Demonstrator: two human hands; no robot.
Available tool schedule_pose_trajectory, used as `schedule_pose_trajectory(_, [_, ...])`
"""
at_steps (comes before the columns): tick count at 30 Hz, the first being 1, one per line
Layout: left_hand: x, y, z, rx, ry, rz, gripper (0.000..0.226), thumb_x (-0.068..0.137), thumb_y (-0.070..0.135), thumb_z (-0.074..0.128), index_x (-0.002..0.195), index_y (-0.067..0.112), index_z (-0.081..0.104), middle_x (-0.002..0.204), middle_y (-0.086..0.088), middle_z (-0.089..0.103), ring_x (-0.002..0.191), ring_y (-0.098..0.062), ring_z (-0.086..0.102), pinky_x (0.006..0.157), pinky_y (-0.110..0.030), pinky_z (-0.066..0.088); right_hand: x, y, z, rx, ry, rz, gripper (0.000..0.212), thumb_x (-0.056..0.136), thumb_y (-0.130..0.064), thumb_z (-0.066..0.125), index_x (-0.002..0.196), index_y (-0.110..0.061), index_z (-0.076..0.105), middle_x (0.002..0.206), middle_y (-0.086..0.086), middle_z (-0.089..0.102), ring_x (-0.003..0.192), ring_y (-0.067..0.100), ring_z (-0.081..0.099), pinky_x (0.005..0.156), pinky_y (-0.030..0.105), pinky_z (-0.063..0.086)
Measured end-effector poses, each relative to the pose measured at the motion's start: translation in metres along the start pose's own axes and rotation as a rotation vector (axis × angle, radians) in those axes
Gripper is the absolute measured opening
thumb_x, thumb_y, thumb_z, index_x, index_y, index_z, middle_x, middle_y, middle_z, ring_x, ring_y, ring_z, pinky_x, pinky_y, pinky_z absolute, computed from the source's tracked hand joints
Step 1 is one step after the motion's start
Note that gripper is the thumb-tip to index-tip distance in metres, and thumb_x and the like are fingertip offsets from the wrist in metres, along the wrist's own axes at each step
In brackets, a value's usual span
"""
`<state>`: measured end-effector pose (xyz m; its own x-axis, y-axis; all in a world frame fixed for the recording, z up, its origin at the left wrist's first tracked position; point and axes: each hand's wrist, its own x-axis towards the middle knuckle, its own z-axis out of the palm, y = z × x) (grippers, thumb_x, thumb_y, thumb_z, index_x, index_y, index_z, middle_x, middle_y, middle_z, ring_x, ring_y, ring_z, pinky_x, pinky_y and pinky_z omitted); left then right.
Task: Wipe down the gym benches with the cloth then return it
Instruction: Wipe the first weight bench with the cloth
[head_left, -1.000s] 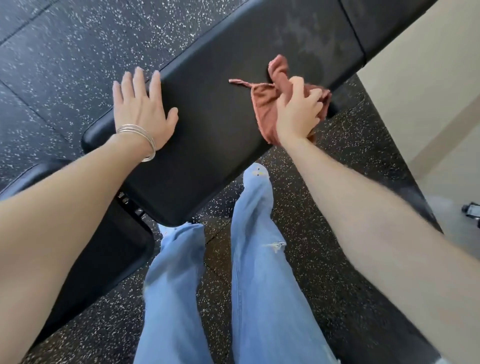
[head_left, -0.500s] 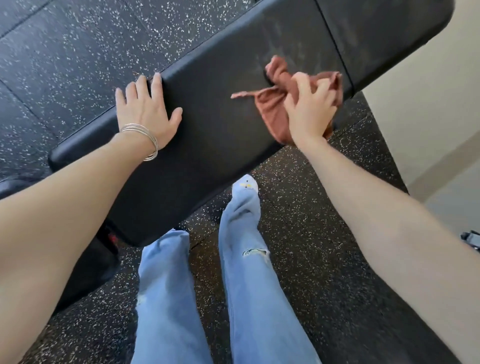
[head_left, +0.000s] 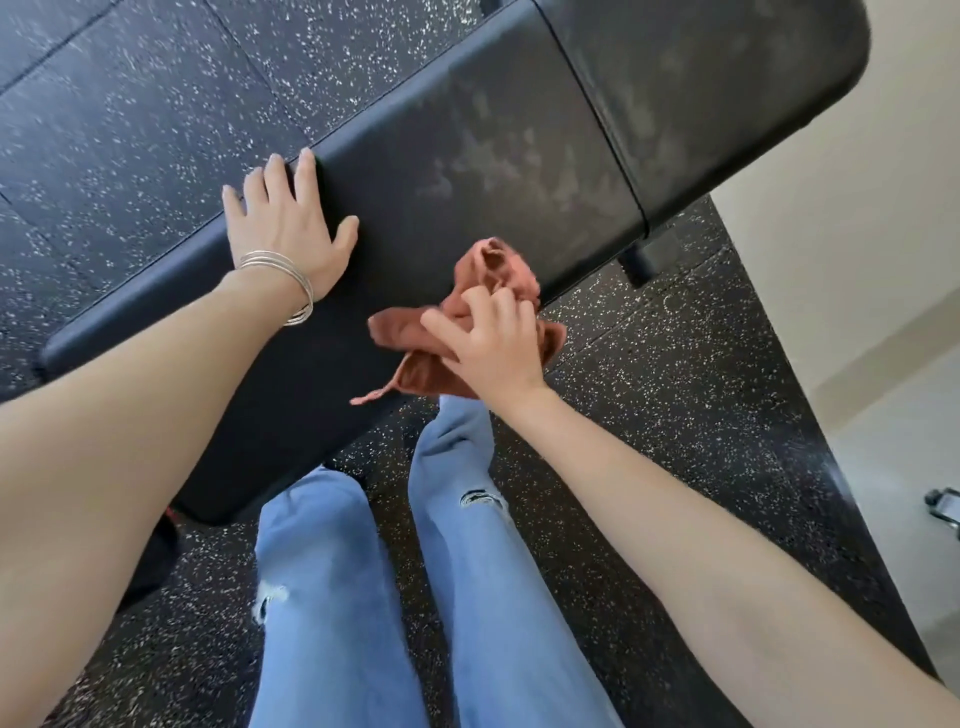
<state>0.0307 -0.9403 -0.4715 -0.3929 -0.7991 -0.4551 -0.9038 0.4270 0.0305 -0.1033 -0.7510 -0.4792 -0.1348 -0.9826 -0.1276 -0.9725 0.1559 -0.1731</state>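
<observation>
Since a second ago, my right hand is dragging the cloth back from the far side of the pad toward the near edge, and my left hand is sliding along the far edge.

From the head view, I am gripping the rust-coloured cloth bunched in my right hand, fingers curled over it, at the near edge of the black gym bench, with a corner of it hanging off the side. My left hand is lying flat and released on the pad, bracing me, bangles at the wrist. Pale streaks are showing on the pad beyond the cloth and on the next section.

I judge I am mid-wipe on this bench. Next I am needing to push the cloth back out across those streaked areas, pressing it flatter so more fabric touches the pad.
</observation>
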Motion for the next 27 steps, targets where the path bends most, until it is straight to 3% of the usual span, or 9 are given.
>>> schedule_pose_trajectory(3, [0.001, 0.001, -0.003, -0.008, -0.024, -0.008, 0.075, 0.091, 0.049, 0.042, 0.149, 0.009, 0.015, 0.151, -0.021, 0.024, 0.135, -0.040, 0.027, 0.112, -0.055, 0.018, 0.017, 0.057, -0.011, -0.016, -0.005, 0.145, 0.040, 0.065, -0.034, 0.071, 0.105, -0.029, 0.065, 0.096, 0.013, 0.061, 0.080, 0.034, 0.057, 0.063, 0.039, 0.044])
schedule_pose_trajectory(7, [0.002, 0.003, -0.005, -0.008, -0.051, -0.024, 0.078, 0.090, 0.053, 0.041, 0.149, 0.011, 0.012, 0.151, -0.021, 0.024, 0.136, -0.040, 0.026, 0.112, -0.055, 0.018, 0.042, 0.124, -0.026, -0.026, -0.031, 0.431, 0.036, 0.078, -0.031, 0.060, 0.114, -0.030, 0.059, 0.112, 0.015, 0.053, 0.098, 0.036, 0.050, 0.077, 0.046, 0.043])
schedule_pose_trajectory(11, [0.003, 0.004, -0.002, -0.036, -0.041, -0.030, 0.079, 0.090, 0.053, 0.042, 0.149, 0.011, 0.013, 0.149, -0.023, 0.025, 0.135, -0.043, 0.026, 0.112, -0.054, 0.020, 0.062, 0.132, -0.039, 0.047, 0.098, 0.670, 0.039, 0.080, -0.025, 0.063, 0.119, -0.025, 0.057, 0.114, 0.014, 0.050, 0.104, 0.033, 0.048, 0.087, 0.052, 0.046])
schedule_pose_trajectory(13, [0.004, 0.005, -0.001, -0.055, -0.029, -0.027, 0.079, 0.089, 0.052, 0.044, 0.149, 0.010, 0.013, 0.148, -0.025, 0.025, 0.134, -0.044, 0.025, 0.112, -0.054, 0.020, 0.062, 0.103, -0.042, 0.022, 0.386, 0.588, 0.038, 0.067, -0.012, 0.072, 0.104, -0.010, 0.066, 0.094, 0.001, 0.052, 0.108, 0.013, 0.049, 0.094, 0.044, 0.048])
schedule_pose_trajectory(14, [0.004, 0.004, 0.000, -0.065, -0.025, -0.023, 0.079, 0.089, 0.051, 0.044, 0.149, 0.010, 0.014, 0.148, -0.025, 0.025, 0.134, -0.044, 0.025, 0.112, -0.054, 0.020, 0.057, 0.084, -0.039, 0.003, 0.432, 0.485, 0.039, 0.061, -0.008, 0.074, 0.099, -0.007, 0.067, 0.089, -0.005, 0.050, 0.107, 0.009, 0.049, 0.096, 0.039, 0.047])
schedule_pose_trajectory(17, [0.005, -0.001, 0.000, -0.089, -0.029, -0.011, 0.079, 0.089, 0.051, 0.045, 0.149, 0.011, 0.015, 0.148, -0.024, 0.025, 0.135, -0.043, 0.024, 0.113, -0.053, 0.020, 0.038, 0.035, -0.022, 0.102, 0.004, 0.355, 0.041, 0.074, -0.019, 0.072, 0.113, -0.020, 0.061, 0.101, 0.015, 0.054, 0.088, 0.034, 0.051, 0.073, 0.046, 0.047])
schedule_pose_trajectory(18, [0.005, -0.003, 0.000, -0.096, -0.033, -0.003, 0.078, 0.089, 0.051, 0.046, 0.149, 0.011, 0.015, 0.149, -0.023, 0.025, 0.136, -0.042, 0.025, 0.113, -0.053, 0.019, 0.038, 0.033, -0.014, 0.069, -0.055, 0.333, 0.040, 0.075, -0.022, 0.072, 0.114, -0.023, 0.060, 0.103, 0.017, 0.055, 0.085, 0.037, 0.051, 0.070, 0.044, 0.044])
schedule_pose_trajectory(24, [0.019, -0.020, -0.009, -0.160, -0.068, 0.072, 0.079, 0.090, 0.049, 0.045, 0.149, 0.008, 0.012, 0.144, -0.020, 0.036, 0.128, -0.041, 0.037, 0.109, -0.051, 0.028, 0.090, 0.045, -0.021, -0.018, -0.110, 0.183, 0.040, 0.079, -0.033, 0.063, 0.119, -0.029, 0.060, 0.114, 0.019, 0.054, 0.097, 0.038, 0.051, 0.076, 0.045, 0.039])
schedule_pose_trajectory(27, [0.025, -0.023, -0.012, -0.191, -0.099, 0.110, 0.080, 0.090, 0.048, 0.046, 0.149, 0.007, 0.011, 0.141, -0.021, 0.039, 0.125, -0.041, 0.040, 0.102, -0.049, 0.034, 0.164, 0.041, -0.021, -0.050, -0.046, 0.258, 0.039, 0.084, -0.038, 0.055, 0.123, -0.033, 0.052, 0.126, 0.015, 0.048, 0.107, 0.035, 0.046, 0.082, 0.044, 0.038])
